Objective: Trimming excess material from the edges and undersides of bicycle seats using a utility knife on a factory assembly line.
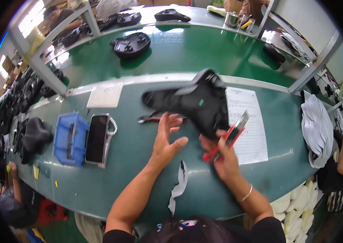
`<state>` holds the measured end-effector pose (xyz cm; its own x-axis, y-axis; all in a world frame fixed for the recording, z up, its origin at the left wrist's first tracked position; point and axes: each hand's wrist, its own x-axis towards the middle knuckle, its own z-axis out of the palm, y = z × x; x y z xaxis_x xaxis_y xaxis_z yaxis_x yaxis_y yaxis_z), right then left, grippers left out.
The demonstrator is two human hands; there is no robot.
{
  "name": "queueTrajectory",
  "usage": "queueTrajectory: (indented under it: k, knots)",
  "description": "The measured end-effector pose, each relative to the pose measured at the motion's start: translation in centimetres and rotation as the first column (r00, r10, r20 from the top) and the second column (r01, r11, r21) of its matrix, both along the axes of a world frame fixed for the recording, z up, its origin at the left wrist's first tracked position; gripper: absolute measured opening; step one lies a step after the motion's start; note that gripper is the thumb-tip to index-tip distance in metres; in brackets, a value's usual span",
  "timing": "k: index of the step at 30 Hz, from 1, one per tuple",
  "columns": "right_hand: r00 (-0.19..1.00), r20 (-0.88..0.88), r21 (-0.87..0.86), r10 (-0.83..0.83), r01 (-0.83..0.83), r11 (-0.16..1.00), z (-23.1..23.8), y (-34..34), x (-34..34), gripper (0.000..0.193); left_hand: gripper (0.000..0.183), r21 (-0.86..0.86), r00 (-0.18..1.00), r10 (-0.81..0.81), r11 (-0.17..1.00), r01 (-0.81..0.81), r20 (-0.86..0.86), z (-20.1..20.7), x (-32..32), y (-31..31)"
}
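Note:
A black bicycle saddle (198, 99), slightly blurred, is tilted above the table with its narrow nose to the left. My right hand (225, 158) is closed around a red utility knife (231, 135), its blade end pointing up and to the right. The fingertips of that hand also meet the saddle's lower edge. My left hand (166, 137) is open below the nose, fingers spread and thumb out, apart from the saddle. Red-handled pliers (149, 119) lie behind it, partly covered. A curled grey-white strip of trimmed material (178, 186) rests nearer to me.
A blue bin (60, 139) and a phone (97, 139) sit at left. A printed sheet (252, 125) lies under the saddle's right side. Another saddle (131, 45) rests on the green conveyor (187, 48). White sheets (317, 129) hang over the right edge. Other people work at both sides.

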<state>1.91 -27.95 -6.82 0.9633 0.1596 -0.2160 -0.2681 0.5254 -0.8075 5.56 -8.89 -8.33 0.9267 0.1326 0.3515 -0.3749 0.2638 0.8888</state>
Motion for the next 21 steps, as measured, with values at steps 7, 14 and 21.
queueTrajectory:
  k: [7,14,21]
  knots:
    - [0.942,-0.025,-0.372,0.334,-0.319,0.872,2.3,-1.0,-8.6,0.051,0.052,-0.38,0.913,-0.118,0.924,-0.043,-0.39,1.9,-6.4,6.7]
    - [0.722,0.441,-0.866,0.533,0.184,0.465,3.7,-2.1,-6.0,0.052,0.055,-0.172,0.691,-0.18,0.982,0.082,-0.7,8.3,-9.4,10.7]
    - [0.325,0.23,-0.882,0.917,0.467,0.056,7.2,-1.0,-2.5,0.057,0.047,-0.011,0.677,-0.232,0.949,0.314,-0.699,9.7,-6.7,10.3]
